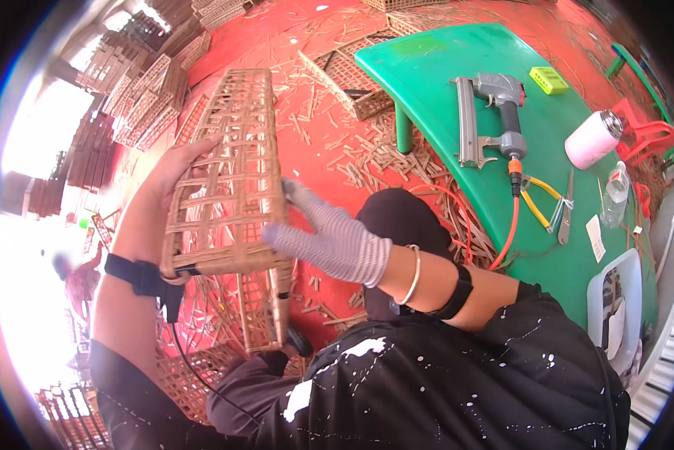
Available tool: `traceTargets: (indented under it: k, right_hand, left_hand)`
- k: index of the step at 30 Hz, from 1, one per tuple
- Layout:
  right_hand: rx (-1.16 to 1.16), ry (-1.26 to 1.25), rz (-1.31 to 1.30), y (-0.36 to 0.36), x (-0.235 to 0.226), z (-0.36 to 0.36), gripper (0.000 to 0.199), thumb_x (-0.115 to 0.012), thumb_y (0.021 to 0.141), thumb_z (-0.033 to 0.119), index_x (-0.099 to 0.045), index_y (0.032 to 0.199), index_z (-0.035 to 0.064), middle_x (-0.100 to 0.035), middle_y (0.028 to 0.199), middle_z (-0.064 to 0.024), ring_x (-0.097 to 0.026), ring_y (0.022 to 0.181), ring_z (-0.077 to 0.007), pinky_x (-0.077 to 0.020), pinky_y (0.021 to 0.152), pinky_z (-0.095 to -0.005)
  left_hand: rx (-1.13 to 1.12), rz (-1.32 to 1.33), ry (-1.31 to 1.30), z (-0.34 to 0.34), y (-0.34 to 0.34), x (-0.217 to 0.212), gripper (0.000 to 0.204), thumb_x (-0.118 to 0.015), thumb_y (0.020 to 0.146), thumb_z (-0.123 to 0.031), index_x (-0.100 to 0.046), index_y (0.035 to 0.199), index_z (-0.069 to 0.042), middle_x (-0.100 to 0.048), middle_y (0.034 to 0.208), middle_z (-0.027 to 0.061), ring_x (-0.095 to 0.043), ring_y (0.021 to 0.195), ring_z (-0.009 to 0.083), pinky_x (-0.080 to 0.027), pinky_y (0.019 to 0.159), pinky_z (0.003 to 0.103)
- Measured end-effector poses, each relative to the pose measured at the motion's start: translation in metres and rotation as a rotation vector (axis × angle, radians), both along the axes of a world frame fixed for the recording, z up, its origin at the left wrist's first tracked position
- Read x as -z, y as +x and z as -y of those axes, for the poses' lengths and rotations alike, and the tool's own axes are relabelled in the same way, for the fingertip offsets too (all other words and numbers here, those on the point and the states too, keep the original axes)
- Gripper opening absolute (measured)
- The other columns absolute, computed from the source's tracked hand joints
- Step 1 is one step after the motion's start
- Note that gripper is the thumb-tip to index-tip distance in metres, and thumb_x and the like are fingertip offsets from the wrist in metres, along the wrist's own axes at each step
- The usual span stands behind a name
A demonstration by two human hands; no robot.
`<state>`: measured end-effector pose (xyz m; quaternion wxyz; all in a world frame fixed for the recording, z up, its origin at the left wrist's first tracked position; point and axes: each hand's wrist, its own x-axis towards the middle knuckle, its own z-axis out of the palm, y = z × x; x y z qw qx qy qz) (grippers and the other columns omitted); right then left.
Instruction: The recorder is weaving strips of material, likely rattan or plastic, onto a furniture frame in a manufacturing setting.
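A woven basket [228, 180] is held up on a slant in front of the body, above the red floor [314, 135] and to the left of the green tabletop [427, 71]. Its left long side is clasped by the bare left hand [183, 165], the grip closed on the rim and strips. At its right long side the gloved right hand [333, 236] is placed with the grip wide, fingers and thumb spread apart; the thumb side is brought against the edge, but how firmly it is pressed cannot be told. A black strap [131, 271] with a cable is worn on the left forearm, and a pale bangle [416, 274] on the right.

On the tabletop a nail gun [509, 120] is laid, joined to an orange hose [509, 229]. Beyond it a yellow box [548, 80] is seen; to its right a pink bottle [592, 141] and a clear bottle [615, 199] are set. Yellow-handled pliers [536, 206] are laid near the hose, and a pale tray [593, 315] is placed at the near right. The floor is strewn with scraps [386, 161], and stacked baskets [153, 94] are piled at the upper left.
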<state>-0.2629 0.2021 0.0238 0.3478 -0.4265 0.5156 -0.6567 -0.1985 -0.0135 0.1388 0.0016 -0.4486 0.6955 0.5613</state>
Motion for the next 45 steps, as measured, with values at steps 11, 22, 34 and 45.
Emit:
traceTargets:
  k: [11, 22, 34, 45]
  right_hand:
    - [-0.52, 0.163, -0.189, 0.027, 0.008, -0.021, 0.092, -0.061, 0.075, 0.058, -0.032, 0.136, -0.0038, -0.048, 0.127, -0.0279, -0.05, 0.116, -0.0374, -0.0393, 0.098, -0.0387]
    - [-0.658, 0.111, -0.459, 0.024, 0.024, -0.033, 0.063, -0.06, 0.08, 0.047, -0.051, 0.124, 0.0027, -0.057, 0.116, -0.0157, -0.057, 0.104, -0.0301, -0.0443, 0.09, -0.036]
    - [-0.709, 0.427, -1.404, 0.07, 0.055, 0.058, 0.077, -0.066, 0.07, 0.057, -0.047, 0.122, 0.0038, -0.058, 0.114, -0.0143, -0.057, 0.105, -0.0311, -0.0446, 0.088, -0.0436]
    - [-0.993, 0.821, -0.999, 0.121, 0.173, 0.069, 0.047, -0.063, 0.072, 0.053, -0.067, 0.105, 0.0196, -0.066, 0.105, -0.0057, -0.061, 0.102, -0.028, -0.0419, 0.088, -0.0455]
  left_hand:
    - [0.693, 0.751, -0.502, 0.009, -0.001, -0.018, 0.05, -0.072, 0.074, -0.044, -0.058, 0.094, 0.0, -0.06, 0.081, 0.008, -0.055, 0.077, 0.0162, -0.045, 0.071, 0.033]
    - [0.975, 0.863, -0.72, -0.031, 0.094, -0.005, 0.05, -0.077, 0.068, -0.033, -0.055, 0.103, -0.005, -0.065, 0.088, 0.0137, -0.062, 0.086, 0.0314, -0.047, 0.075, 0.041]
    - [0.926, 1.068, -0.912, -0.032, 0.258, 0.038, 0.038, -0.071, 0.07, -0.044, -0.061, 0.09, -0.014, -0.066, 0.079, 0.0062, -0.063, 0.081, 0.0285, -0.048, 0.07, 0.043]
    - [0.756, 0.94, -0.916, -0.031, 0.334, 0.075, 0.034, -0.071, 0.069, -0.041, -0.063, 0.087, -0.013, -0.064, 0.072, 0.01, -0.064, 0.075, 0.0305, -0.049, 0.067, 0.043]
